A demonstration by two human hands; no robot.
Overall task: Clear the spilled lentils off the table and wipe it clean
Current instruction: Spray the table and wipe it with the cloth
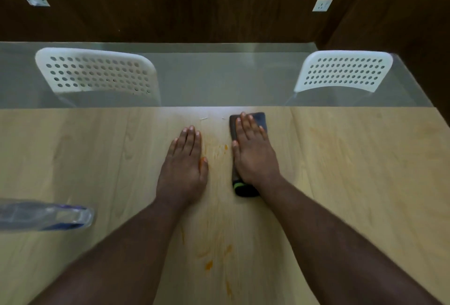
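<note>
Dark cloth (pixel 259 119) w/ green-edged near end lies on wood counter (pixel 353 183), center-right near far edge. Right hand (pixel 255 156) flat on it, fingers straight & together, pressing. Left hand (pixel 186 170) just beside, flat on counter, fingers straight. Orange smears (pixel 209 264) betw. & below the hands. Clear bottle (pixel 46 217) lies at left edge. Two white chairs (pixel 97 73) beyond.

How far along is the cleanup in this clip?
Done: no whole lentils show on the table, so the clearing looks finished. In hand: the right hand presses a dark cloth flat near the far edge, while the left hand rests flat beside it. Left: orange smears between the arms, and fainter ones between the hands, still need wiping.
</note>
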